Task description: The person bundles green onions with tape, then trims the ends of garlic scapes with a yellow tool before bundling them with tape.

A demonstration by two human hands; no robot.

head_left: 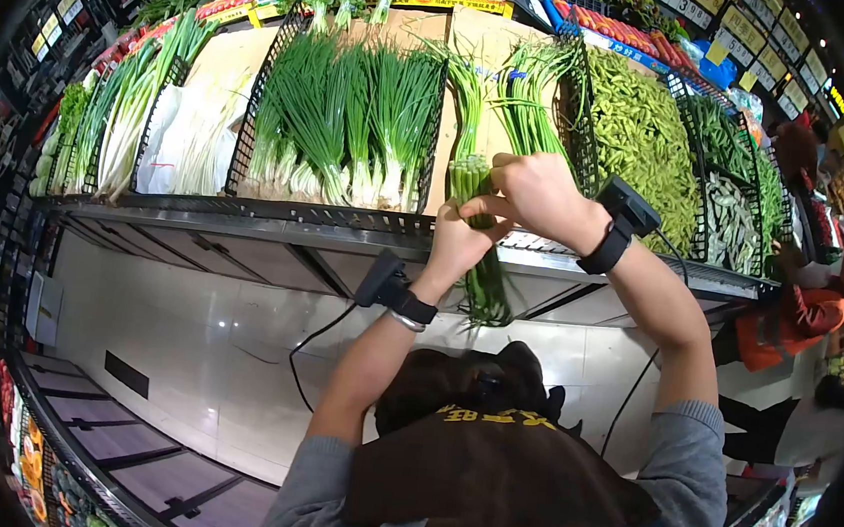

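A bundle of long green stems stands out over the shelf's front edge, its cut ends up and its dark green tips hanging down. My left hand is wrapped round the bundle from the left. Just above it, my right hand has its fingers closed at the bundle's right side, near the cut ends. More long green stems lie on cardboard behind my hands. Spring onions with white bulbs fill the crate to the left. Both wrists wear black strapped devices with cables.
Green pods fill a crate on the right, and pale stalks lie in one on the left. The metal shelf edge runs below the crates. At the far right are a person in an orange vest and another in grey.
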